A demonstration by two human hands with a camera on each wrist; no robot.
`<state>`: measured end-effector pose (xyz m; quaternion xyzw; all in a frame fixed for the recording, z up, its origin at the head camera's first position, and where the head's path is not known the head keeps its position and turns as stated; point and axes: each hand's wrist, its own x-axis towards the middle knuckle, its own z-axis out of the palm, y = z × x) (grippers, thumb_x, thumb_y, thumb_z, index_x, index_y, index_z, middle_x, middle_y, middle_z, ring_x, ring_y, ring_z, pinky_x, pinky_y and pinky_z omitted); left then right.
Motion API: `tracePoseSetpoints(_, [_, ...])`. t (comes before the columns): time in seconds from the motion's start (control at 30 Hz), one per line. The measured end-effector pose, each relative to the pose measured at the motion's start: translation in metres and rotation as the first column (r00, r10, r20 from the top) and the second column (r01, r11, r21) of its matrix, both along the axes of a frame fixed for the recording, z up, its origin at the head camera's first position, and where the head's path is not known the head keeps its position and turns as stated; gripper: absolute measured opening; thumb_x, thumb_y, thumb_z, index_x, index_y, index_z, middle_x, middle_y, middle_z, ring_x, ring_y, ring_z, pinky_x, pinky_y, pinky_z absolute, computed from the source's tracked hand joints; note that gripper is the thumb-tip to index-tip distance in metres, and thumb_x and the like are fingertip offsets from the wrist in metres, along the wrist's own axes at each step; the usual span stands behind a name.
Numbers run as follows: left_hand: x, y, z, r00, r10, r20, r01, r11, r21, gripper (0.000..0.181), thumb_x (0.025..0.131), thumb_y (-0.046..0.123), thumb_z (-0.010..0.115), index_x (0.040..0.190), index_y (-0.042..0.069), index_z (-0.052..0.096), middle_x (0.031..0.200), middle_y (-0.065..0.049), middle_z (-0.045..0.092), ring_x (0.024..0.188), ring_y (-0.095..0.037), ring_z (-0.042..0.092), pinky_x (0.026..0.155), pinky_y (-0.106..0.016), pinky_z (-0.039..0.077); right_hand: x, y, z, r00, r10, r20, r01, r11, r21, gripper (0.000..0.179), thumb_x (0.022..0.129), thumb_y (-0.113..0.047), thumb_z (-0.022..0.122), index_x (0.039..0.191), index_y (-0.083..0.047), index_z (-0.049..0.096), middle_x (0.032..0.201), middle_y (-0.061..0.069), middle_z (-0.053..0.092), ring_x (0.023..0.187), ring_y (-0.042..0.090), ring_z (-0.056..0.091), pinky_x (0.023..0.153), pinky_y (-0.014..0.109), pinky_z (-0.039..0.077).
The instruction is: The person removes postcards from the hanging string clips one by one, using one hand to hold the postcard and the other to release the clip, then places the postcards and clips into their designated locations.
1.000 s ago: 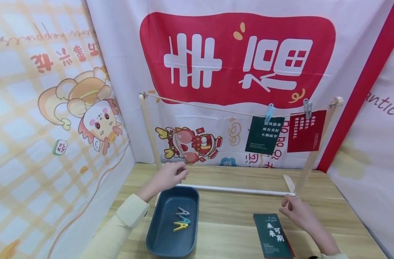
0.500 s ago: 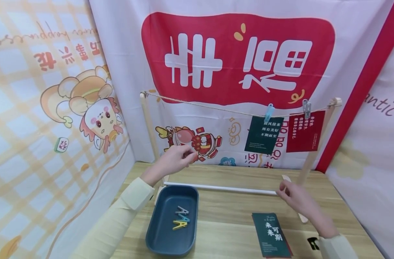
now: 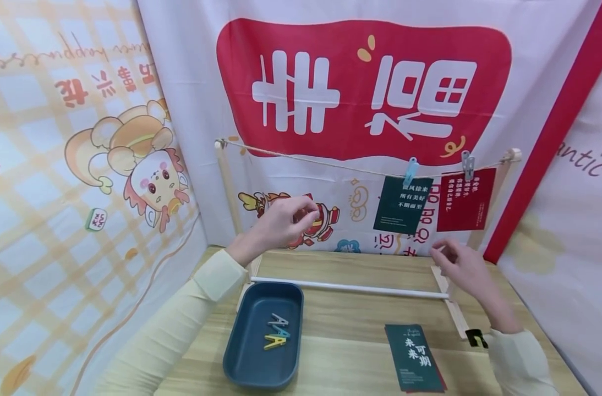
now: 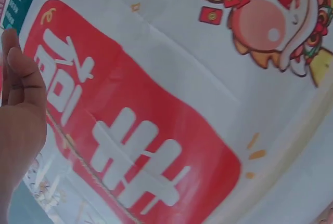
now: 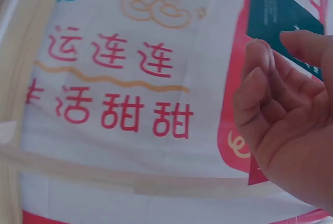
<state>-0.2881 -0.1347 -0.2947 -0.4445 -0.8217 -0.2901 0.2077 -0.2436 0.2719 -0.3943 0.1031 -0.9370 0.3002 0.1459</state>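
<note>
My left hand (image 3: 280,223) hovers in front of the wooden rack's left part, below the cord (image 3: 306,159). Its fingers are loosely bent, with nothing seen between them. My right hand (image 3: 466,269) is raised just under a hanging red card (image 3: 460,212); in the right wrist view, thumb and fingers stand apart, holding nothing. A grey clothespin (image 3: 468,164) fixes that card to the cord. Beside it, a light blue clothespin (image 3: 410,170) holds a dark green card (image 3: 402,217). Three more clothespins (image 3: 276,342) lie in a dark blue tray (image 3: 248,366).
A stack of cards (image 3: 414,360), green on top with red edges showing beneath, lies at the table's front right. The rack's white bottom rod (image 3: 350,289) crosses behind the tray. Printed cloth hangs at the back and both sides. A black object (image 3: 476,337) shows by the right sleeve.
My left hand has moved up and to the right, away from above the tray. My right hand has risen from near the card stack to just below the hanging cards.
</note>
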Motion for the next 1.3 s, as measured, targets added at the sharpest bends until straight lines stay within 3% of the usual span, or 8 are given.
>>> tracePoseSetpoints(0.17, [0.006, 0.017, 0.02, 0.996, -0.074, -0.04, 0.074, 0.997, 0.0, 0.015, 0.094, 0.017, 0.066, 0.106, 0.008, 0.066, 0.095, -0.003, 0.07, 0.075, -0.006, 0.061, 0.072, -0.017, 0.055, -0.007, -0.005, 0.01, 0.999, -0.007, -0.053, 0.003, 0.998, -0.07, 0.039, 0.098, -0.041, 0.057, 0.12, -0.01, 0.055, 0.086, 0.008, 0.066, 0.064, 0.018, 0.06, 0.058, 0.021, 0.051])
tracePoseSetpoints(0.43, [0.002, 0.042, 0.046, 0.995, -0.08, -0.063, 0.081, 0.997, 0.013, 0.021, 0.094, 0.02, 0.065, 0.111, 0.008, 0.064, 0.105, -0.004, 0.068, 0.081, -0.006, 0.064, 0.076, -0.015, 0.055, -0.023, -0.012, 0.015, 0.996, -0.019, -0.086, 0.007, 0.991, -0.132, 0.045, 0.096, -0.043, 0.058, 0.126, -0.009, 0.054, 0.085, 0.01, 0.064, 0.066, 0.023, 0.061, 0.057, 0.021, 0.053])
tracePoseSetpoints(0.67, [0.0, 0.07, 0.062, 0.999, -0.005, -0.031, 0.006, 1.0, 0.017, 0.027, 0.095, 0.023, 0.064, 0.117, 0.009, 0.06, 0.115, -0.004, 0.065, 0.083, -0.005, 0.064, 0.077, -0.012, 0.054, -0.034, -0.018, 0.02, 1.0, -0.024, 0.01, 0.026, 0.98, -0.197, 0.056, 0.097, -0.048, 0.055, 0.139, -0.012, 0.047, 0.093, 0.012, 0.068, 0.069, 0.02, 0.062, 0.06, 0.024, 0.055])
tracePoseSetpoints(0.87, [-0.006, 0.085, 0.073, 0.996, 0.031, -0.082, -0.034, 0.999, -0.035, 0.03, 0.094, 0.024, 0.065, 0.118, 0.008, 0.059, 0.118, -0.006, 0.064, 0.095, -0.008, 0.061, 0.082, -0.012, 0.053, -0.043, -0.023, 0.024, 0.997, 0.015, 0.076, 0.006, 0.965, -0.263, 0.062, 0.096, -0.053, 0.052, 0.144, -0.014, 0.043, 0.103, 0.016, 0.07, 0.076, 0.02, 0.066, 0.061, 0.027, 0.057])
tracePoseSetpoints(1.0, [-0.01, 0.092, 0.083, 0.993, 0.067, -0.095, -0.073, 0.995, -0.068, 0.032, 0.094, 0.025, 0.065, 0.12, 0.008, 0.058, 0.12, -0.005, 0.063, 0.101, -0.01, 0.06, 0.085, -0.014, 0.053, -0.049, -0.025, 0.026, 0.996, 0.031, 0.087, -0.005, 0.96, -0.28, 0.063, 0.096, -0.054, 0.052, 0.145, -0.015, 0.042, 0.097, 0.017, 0.07, 0.066, 0.025, 0.063, 0.056, 0.027, 0.055])
tracePoseSetpoints(1.2, [-0.011, 0.114, 0.097, 0.987, 0.15, -0.059, -0.158, 0.973, -0.171, 0.042, 0.095, 0.031, 0.062, 0.132, 0.013, 0.053, 0.131, -0.003, 0.057, 0.108, -0.007, 0.058, 0.089, -0.014, 0.052, -0.057, -0.028, 0.027, 0.992, 0.075, 0.104, -0.032, 0.931, -0.363, 0.061, 0.096, -0.055, 0.052, 0.145, -0.019, 0.043, 0.091, 0.018, 0.068, 0.051, 0.03, 0.052, 0.045, 0.025, 0.045])
tracePoseSetpoints(1.3, [-0.016, 0.128, 0.098, 0.977, 0.181, -0.117, -0.202, 0.956, -0.214, 0.047, 0.095, 0.035, 0.061, 0.137, 0.015, 0.05, 0.134, -0.002, 0.055, 0.099, -0.003, 0.061, 0.085, -0.012, 0.052, -0.059, -0.028, 0.026, 0.992, 0.071, 0.1, -0.022, 0.906, -0.423, 0.059, 0.096, -0.053, 0.052, 0.142, -0.016, 0.046, 0.088, 0.014, 0.069, 0.051, 0.026, 0.052, 0.045, 0.025, 0.044])
